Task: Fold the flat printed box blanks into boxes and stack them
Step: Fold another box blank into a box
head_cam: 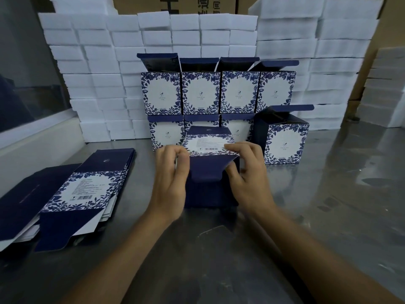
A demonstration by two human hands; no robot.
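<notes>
A half-folded navy and floral box (210, 172) lies on its side at the table's middle, barcode panel up, dark end flaps facing me. My left hand (172, 176) grips its left side with curled fingers. My right hand (247, 172) holds the right side, thumb on the folded flap. A pile of flat printed blanks (76, 189) lies at the left. Behind the held box, folded boxes (200, 93) stand in two stacked rows with lids open. One more folded box (285, 139) stands at the right.
The work surface is a shiny metal table (328, 205). White foam blocks (98, 73) are walled up across the back and right (337, 62). A brown carton (197, 4) shows above them. A window ledge (32, 139) runs along the left.
</notes>
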